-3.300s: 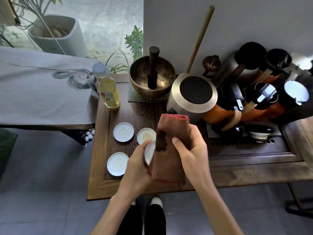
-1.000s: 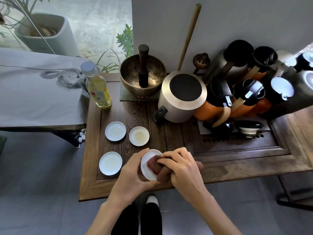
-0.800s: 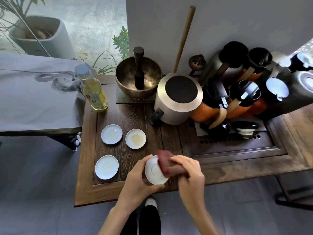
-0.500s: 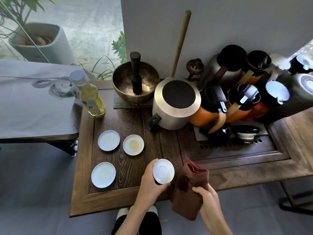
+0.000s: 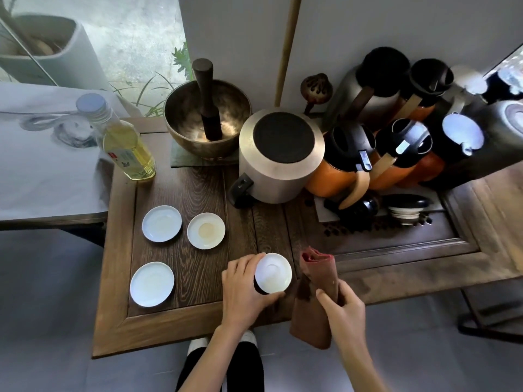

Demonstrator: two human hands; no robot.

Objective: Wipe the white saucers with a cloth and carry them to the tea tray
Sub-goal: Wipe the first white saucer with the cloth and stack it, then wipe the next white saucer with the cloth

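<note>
Gripping one saucer (image 5: 273,273) in our left hand (image 5: 243,290) and the cloth (image 5: 315,292) in our right hand (image 5: 343,302), we judged three saucers (image 5: 161,223) remained unwiped.

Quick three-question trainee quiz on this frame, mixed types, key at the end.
1. True or false: the brown cloth is touching the held saucer.
2. How many saucers lie on the wooden table?
3. Which hand holds the cloth? A) left hand B) right hand

Key: 1 false, they are apart; 2 three; 3 B.
</note>
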